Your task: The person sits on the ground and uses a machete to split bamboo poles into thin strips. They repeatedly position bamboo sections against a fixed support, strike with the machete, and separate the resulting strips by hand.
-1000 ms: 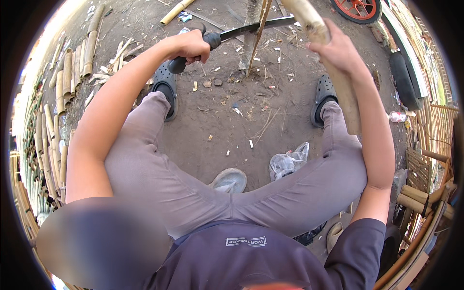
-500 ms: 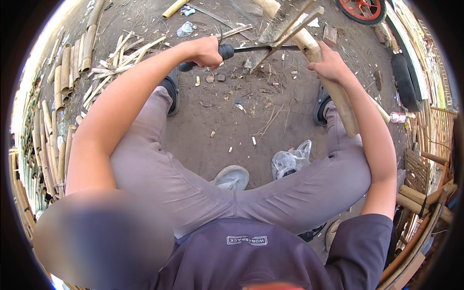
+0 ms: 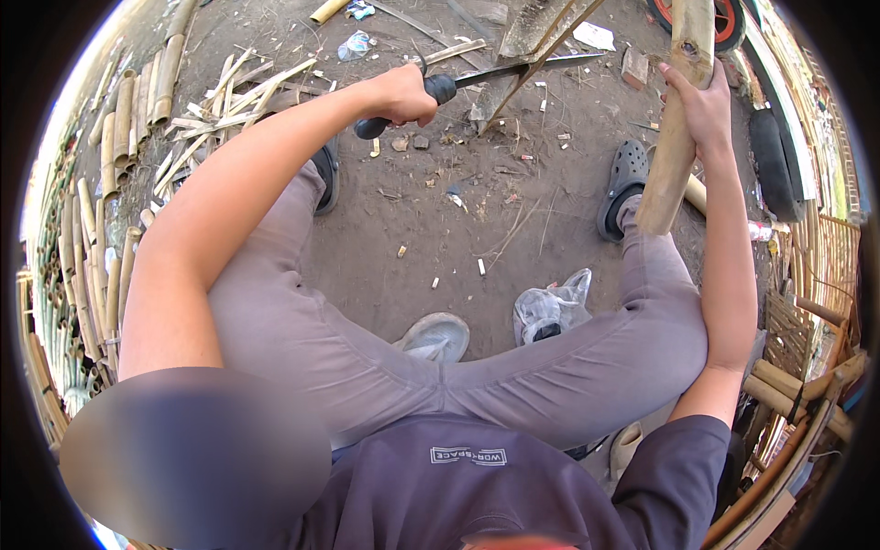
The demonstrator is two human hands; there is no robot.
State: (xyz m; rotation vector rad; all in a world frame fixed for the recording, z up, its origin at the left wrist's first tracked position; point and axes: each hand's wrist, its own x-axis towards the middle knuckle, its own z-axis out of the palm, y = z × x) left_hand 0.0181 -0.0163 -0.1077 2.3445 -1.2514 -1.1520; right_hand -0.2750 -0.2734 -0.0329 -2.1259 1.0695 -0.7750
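My left hand (image 3: 403, 94) is closed round the black handle (image 3: 438, 90) of a long knife. Its dark blade (image 3: 573, 62) points right and crosses a slanting bamboo strip (image 3: 556, 41), touching it or lodged in it; I cannot tell which. In my right hand (image 3: 708, 105) is a thick pale bamboo pole (image 3: 674, 160), gripped near its middle. The pole slants over my right shin, its lower end near my knee and apart from the blade. Just behind the strip stands a weathered wooden block (image 3: 536, 27).
Split bamboo pieces (image 3: 229, 96) lie in a heap at the left, beside stacked bamboo poles (image 3: 119, 137). A brick (image 3: 634, 69), a dark tyre (image 3: 775, 165) and a red-rimmed wheel (image 3: 729, 23) are at the right. A clear plastic bag (image 3: 555, 307) lies between my legs.
My right hand has swung the bamboo pole up and to the right, away from the blade. The knife has tilted, its tip now higher, and my left hand has shifted slightly right.
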